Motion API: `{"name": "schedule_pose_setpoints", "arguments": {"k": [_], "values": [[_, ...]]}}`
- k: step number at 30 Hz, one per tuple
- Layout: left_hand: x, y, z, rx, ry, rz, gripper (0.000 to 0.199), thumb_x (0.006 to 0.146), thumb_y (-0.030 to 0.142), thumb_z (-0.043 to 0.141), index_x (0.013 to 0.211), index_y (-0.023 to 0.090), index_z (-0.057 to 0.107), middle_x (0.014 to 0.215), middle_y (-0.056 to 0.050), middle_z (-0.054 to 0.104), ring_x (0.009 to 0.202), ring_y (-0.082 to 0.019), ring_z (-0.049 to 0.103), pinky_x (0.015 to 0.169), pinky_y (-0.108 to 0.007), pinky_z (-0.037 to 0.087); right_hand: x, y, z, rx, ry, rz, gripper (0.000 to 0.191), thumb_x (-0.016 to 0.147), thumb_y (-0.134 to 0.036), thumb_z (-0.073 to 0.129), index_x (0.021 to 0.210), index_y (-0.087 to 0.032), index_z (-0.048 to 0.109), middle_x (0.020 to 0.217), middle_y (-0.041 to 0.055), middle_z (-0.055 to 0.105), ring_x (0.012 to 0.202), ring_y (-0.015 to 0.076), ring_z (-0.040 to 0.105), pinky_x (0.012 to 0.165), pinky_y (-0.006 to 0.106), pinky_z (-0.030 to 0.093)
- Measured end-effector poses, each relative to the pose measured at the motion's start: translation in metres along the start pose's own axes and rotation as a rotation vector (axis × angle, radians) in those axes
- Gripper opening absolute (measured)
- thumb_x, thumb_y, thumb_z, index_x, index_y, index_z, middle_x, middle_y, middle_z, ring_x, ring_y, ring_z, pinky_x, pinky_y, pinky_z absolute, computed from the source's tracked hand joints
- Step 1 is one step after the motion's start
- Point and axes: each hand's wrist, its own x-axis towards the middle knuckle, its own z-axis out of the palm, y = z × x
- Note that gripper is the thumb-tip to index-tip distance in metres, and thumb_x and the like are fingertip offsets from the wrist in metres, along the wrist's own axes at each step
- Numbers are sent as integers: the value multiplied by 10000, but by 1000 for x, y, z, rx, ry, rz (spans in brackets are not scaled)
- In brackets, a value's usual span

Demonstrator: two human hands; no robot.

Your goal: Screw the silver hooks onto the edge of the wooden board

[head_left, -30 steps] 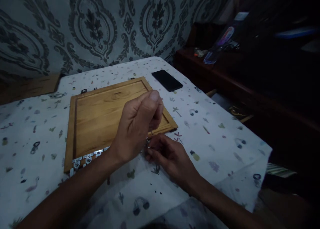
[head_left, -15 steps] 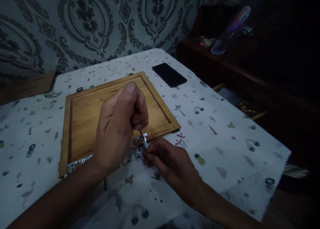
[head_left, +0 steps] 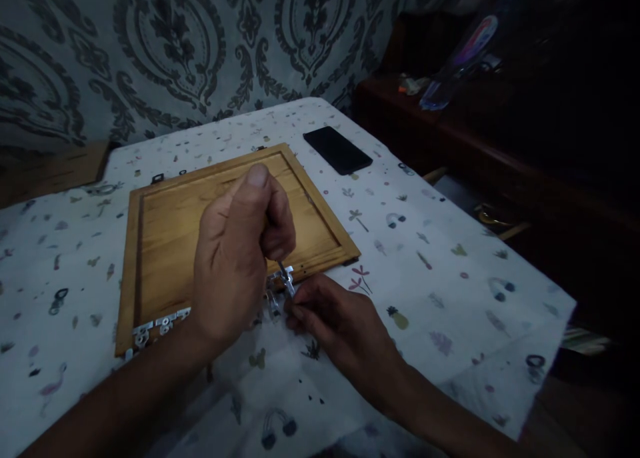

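Observation:
My left hand [head_left: 233,258] is closed in a fist, thumb on top, around a screwdriver whose handle is hidden inside it. Only the thin shaft [head_left: 282,267] shows, pointing down at a metal hinge [head_left: 287,281] on the near edge of a framed wooden cabinet door [head_left: 175,238]. With thumb and fingers pinched, my right hand [head_left: 340,321] holds the outer end of that hinge. More metal hinges [head_left: 166,323] sit along the same edge to the left, partly covered by my left forearm.
Behind the door, a black phone [head_left: 337,150] lies on the patterned tablecloth [head_left: 430,298]. A cardboard piece [head_left: 60,171] rests at the left by the wall. On the dark red furniture [head_left: 480,145] at right stands a clear bottle [head_left: 457,58], above an open drawer [head_left: 470,201].
The view has shifted very slightly. Both hands keep their grips and nearly the same places at the hinge.

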Motion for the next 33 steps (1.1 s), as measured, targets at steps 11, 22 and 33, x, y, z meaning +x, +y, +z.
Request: {"name": "schedule_pose_setpoints", "arguments": {"k": [11, 22, 33], "values": [[-2, -12, 1, 23, -159, 71, 432, 887, 460, 570, 569, 196, 447, 519, 22, 363, 454, -90, 325, 424, -268, 282, 1, -3, 0, 26, 12, 2, 52, 890, -206, 555, 841, -223, 553, 723, 3, 654, 655, 140, 629, 597, 266, 496], [6, -15, 3, 3, -421, 11, 413, 947, 234, 371, 540, 180, 409, 485, 25, 332, 414, -75, 268, 399, -232, 229, 2, -7, 0, 23, 12, -15, 60, 873, -156, 541, 848, -200, 574, 725, 1, 651, 660, 129, 629, 623, 244, 505], [2, 27, 8, -16, -29, 105, 444, 934, 224, 408, 494, 189, 369, 452, 34, 219, 366, -65, 187, 385, -246, 170, 1, 1, 3, 85, 21, 16, 49, 879, -165, 560, 857, -208, 560, 727, -10, 646, 657, 113, 619, 609, 233, 498]]}}
